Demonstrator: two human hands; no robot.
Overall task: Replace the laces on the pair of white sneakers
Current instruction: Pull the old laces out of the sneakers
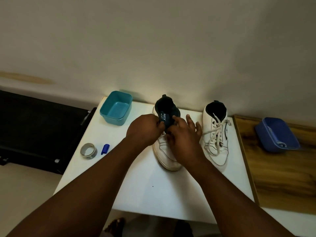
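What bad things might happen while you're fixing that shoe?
The right shoe's loose lace lies close to the right hand, so a finger might snag it and drag that shoe. The left hand pinches the tongue of the left shoe; a hard tug might tip it.

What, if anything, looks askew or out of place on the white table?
Nothing is spilled or damaged. The right sneaker has its lace untied and slack, one end trailing off its left side. The left sneaker, worked on by the left hand and right hand, has its dark tongue pulled up.
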